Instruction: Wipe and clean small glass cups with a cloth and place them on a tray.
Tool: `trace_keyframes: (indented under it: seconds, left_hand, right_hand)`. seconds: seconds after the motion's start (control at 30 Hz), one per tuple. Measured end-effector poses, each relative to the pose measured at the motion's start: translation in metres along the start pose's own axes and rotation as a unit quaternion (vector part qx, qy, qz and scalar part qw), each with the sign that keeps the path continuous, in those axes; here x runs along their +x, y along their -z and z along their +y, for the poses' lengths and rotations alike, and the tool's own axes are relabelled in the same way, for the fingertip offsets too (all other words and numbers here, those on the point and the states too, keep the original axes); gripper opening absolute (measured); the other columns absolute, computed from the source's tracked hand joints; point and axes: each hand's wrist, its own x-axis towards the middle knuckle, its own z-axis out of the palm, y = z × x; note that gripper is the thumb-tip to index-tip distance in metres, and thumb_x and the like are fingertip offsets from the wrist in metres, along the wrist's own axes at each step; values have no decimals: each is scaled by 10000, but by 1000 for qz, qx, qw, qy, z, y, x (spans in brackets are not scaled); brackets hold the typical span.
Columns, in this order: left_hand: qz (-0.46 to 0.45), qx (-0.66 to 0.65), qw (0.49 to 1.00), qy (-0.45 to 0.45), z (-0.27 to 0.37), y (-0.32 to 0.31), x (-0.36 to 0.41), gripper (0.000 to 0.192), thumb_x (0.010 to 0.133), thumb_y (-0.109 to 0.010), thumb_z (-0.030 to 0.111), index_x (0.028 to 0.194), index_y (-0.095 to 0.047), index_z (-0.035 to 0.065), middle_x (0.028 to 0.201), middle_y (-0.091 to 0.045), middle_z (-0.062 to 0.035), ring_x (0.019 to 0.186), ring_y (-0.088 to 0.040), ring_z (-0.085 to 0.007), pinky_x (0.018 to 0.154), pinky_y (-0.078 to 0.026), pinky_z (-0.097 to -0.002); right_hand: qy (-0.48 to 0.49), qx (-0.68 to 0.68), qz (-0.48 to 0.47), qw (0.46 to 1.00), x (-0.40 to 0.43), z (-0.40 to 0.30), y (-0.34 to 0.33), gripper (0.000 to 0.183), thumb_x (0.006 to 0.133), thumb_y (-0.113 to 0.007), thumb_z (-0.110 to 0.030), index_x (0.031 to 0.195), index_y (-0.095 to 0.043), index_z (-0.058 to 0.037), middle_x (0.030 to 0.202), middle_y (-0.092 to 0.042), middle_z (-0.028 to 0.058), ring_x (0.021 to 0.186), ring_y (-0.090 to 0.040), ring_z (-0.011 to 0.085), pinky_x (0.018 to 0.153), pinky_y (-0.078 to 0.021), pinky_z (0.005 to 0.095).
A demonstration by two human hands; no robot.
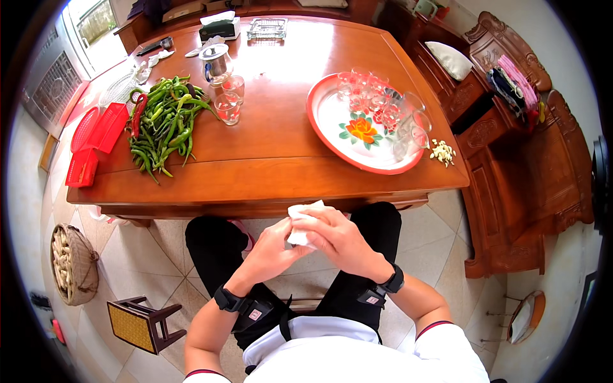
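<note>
Both my hands meet over my lap, just short of the wooden table's front edge. Between them is a crumpled white tissue [302,215]. My left hand [274,249] grips it from the left, the thumb reaching under toward the right. My right hand [337,237] has its fingers bent over the tissue from the other side. The fingers hide much of it, and I cannot tell whether anything is wrapped inside. Beyond the hands on the wooden table [249,177] are a heap of green peppers [165,119] at left and a red-rimmed enamel tray [330,139] at right.
Several drinking glasses [371,95] crowd the tray; peeled garlic cloves [443,153] lie beside it. Two glasses [228,107] and a metal pot [216,64] stand near the peppers. Red plastic baskets [109,127] line the left edge. A stool [139,325] and wicker basket [74,265] are on the floor.
</note>
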Motion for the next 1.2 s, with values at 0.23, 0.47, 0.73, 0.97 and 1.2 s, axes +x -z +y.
trace_keyframes:
  seconds: [0.23, 0.47, 0.73, 0.97, 1.2]
  left_hand:
    - [13, -101, 995, 6, -9, -7, -2, 382, 905, -684, 198, 1196, -568, -19, 1042, -626, -72, 886, -587, -140, 803, -482, -277]
    - [55, -404, 909, 89, -22, -6, 6, 553, 974, -585, 164, 1454, -341, 38, 1326, -512, -59, 1172, -525, -148, 993, -437, -308]
    - [42, -487, 868, 86, -22, -16, 4, 588, 991, -544, 165, 1503, -256, 137, 1435, -433, -31, 1289, -472, -168, 1070, -395, -356]
    - [52, -501, 863, 47, -16, -9, 5, 633, 1001, -544, 173, 1526, -194, 117, 1384, -456, -70, 1232, -492, -160, 1036, -415, -353]
    - [65, -599, 794, 84, -20, -13, 3, 544, 990, -553, 151, 1471, -307, 89, 1423, -452, -75, 1296, -467, -192, 1079, -400, -368]
  right_hand:
    - [-268, 385, 29, 883, -6, 14, -1, 333, 1027, -446, -201, 1237, -607, 2, 1081, -668, 98, 940, -611, 133, 821, -479, 261]
    - [-206, 262, 170, 927, -14, -2, -7, 379, 1035, -441, -201, 1316, -534, 36, 1284, -597, 163, 1144, -583, 187, 920, -456, 291]
    - [-63, 83, 147, 984, -4, -2, -34, 443, 980, -494, -138, 1390, -463, 27, 1468, -410, 230, 1353, -404, 389, 1072, -357, 423]
    - [-194, 193, 188, 943, -5, -4, -19, 443, 1009, -434, -95, 1430, -389, 36, 1362, -512, 243, 1242, -531, 339, 1011, -424, 357]
    - [-28, 7, 99, 995, -7, -15, -35, 499, 965, -533, -183, 1413, -438, 12, 1481, -368, 246, 1380, -357, 403, 1096, -332, 462]
